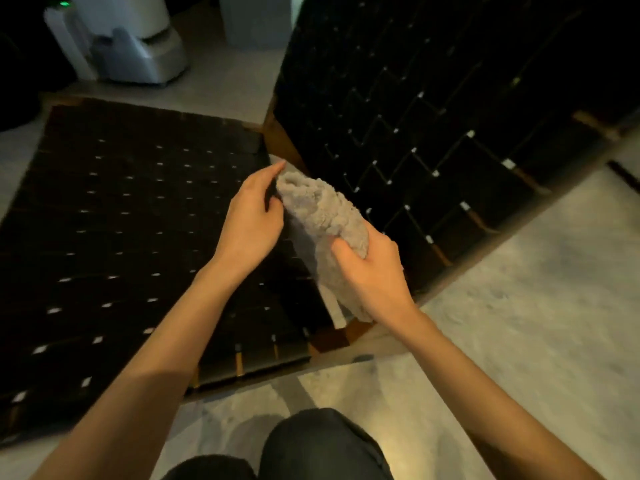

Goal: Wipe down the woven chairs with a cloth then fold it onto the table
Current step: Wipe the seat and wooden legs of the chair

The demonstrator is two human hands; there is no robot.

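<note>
Woven chair seat (121, 220) at 9 o'clock; second woven chair (433, 116) at 1 o'clock. Cloth (322, 216) at centre, between them: soft, light, limp, likely to sag. Right grip (374, 271) clutches its lower bunch; left grip (252, 216) pinches its top end.

The farther woven chair (450, 116) (blurred) runs off the top edge.

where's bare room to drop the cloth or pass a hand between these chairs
The left chair's woven seat is bare left of the left hand. Pale floor beyond the right chair and before the knee is free too. Crowded: the narrow gap between the chairs, with the right hand and cloth over it. No table in view.
</note>
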